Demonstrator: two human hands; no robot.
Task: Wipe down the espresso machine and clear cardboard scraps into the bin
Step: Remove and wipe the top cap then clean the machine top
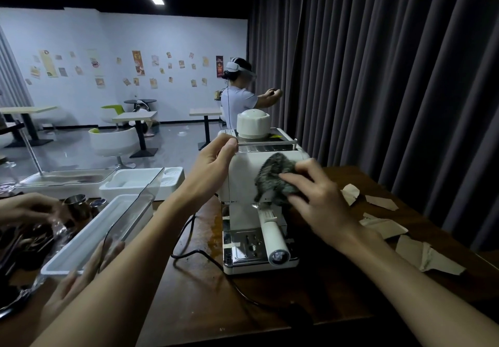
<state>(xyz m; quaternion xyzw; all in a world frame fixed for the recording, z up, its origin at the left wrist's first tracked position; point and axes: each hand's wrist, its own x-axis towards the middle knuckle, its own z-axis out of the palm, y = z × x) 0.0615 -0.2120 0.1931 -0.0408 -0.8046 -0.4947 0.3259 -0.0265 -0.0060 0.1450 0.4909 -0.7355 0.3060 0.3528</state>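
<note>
A white espresso machine [244, 173] stands on the dark wooden table [205, 300], with its portafilter handle [274, 238] pointing toward me. My left hand [213, 168] grips the machine's upper left corner by the metal top rail. My right hand [316, 200] presses a grey fuzzy cloth [275, 176] against the machine's front face, fingers curled over it. Several cardboard scraps [421, 257] lie on the table to the right of the machine. No bin shows in view.
A black power cord [194, 255] loops over the table left of the machine. White trays [89, 244] with a clear lid stand at the left, where another person's hands [81, 284] work among metal cups [77, 202]. A dark curtain [378, 76] hangs behind the table.
</note>
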